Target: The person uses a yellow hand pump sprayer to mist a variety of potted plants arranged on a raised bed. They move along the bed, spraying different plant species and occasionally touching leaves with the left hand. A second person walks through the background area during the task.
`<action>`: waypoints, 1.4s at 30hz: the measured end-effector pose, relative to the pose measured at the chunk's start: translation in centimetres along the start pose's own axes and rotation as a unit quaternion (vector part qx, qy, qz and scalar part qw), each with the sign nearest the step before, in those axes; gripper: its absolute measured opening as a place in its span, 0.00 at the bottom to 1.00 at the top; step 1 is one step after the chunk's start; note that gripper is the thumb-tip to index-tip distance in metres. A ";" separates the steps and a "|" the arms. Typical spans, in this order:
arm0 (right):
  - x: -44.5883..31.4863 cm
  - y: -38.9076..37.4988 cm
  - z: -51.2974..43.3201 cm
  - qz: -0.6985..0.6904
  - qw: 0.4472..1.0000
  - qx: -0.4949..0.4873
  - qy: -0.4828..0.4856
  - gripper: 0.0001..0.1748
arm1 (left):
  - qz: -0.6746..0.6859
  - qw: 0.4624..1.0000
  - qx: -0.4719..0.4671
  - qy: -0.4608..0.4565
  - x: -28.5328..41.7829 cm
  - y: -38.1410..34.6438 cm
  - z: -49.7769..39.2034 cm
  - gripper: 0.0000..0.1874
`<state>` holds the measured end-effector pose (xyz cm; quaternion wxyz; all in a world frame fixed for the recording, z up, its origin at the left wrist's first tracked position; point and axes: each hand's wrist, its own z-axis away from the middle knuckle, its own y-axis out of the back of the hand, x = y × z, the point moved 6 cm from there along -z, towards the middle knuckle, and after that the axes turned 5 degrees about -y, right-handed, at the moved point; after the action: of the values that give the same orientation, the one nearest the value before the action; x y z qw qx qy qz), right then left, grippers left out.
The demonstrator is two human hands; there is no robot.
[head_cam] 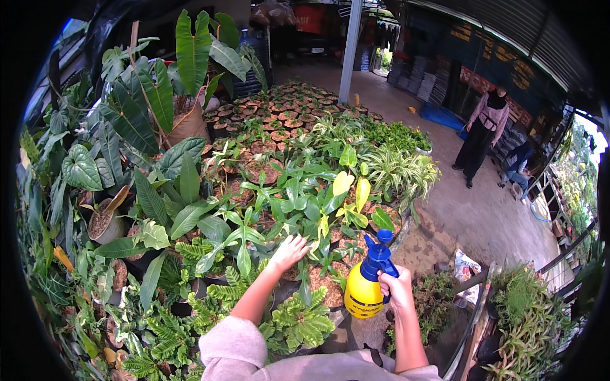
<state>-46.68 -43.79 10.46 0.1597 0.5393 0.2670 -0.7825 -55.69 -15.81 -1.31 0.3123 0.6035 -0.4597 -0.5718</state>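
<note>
My right hand (pixel 398 287) grips the handle of a yellow pump sprayer (pixel 360 291) with a blue head and pump knob, held upright at the edge of the potted plants. The sprayer's nozzle points away from me, over the pots. My left hand (pixel 290 252) reaches flat over the foliage with its fingers pointing forward. Its fingertips meet or hover just above a green philodendron leaf (pixel 274 234); contact is hard to tell. Yellow leaves (pixel 362 193) stand on a plant beyond the sprayer. Below my left arm grows a crinkled bird's nest fern (pixel 305 320).
Large-leaved plants (pixel 143 109) crowd the left side. Rows of small pots (pixel 286 119) and spider plants (pixel 395 166) stand ahead. A metal post (pixel 351 52) rises behind them. On the concrete floor (pixel 481 224) at right are a standing person (pixel 481 124) and a seated person (pixel 517 164).
</note>
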 end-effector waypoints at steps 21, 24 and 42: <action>0.0 -3.3 1.2 0.042 0.996 -0.049 -0.055 0.03 | 0.295 0.914 0.011 0.277 -7.3 -2.7 3.0 0.12; 0.3 -3.6 1.6 0.053 0.995 -0.058 -0.063 0.04 | 0.214 0.939 0.031 0.268 -7.5 -2.5 3.8 0.11; 1.0 -4.1 1.7 0.036 0.996 -0.056 -0.053 0.01 | 0.184 0.939 0.020 0.291 -7.8 -2.1 5.7 0.11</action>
<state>-50.57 -41.47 11.02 0.2314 0.4970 0.2816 -0.7875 -60.24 -7.04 -0.94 0.5197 0.6547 -0.4632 -0.2944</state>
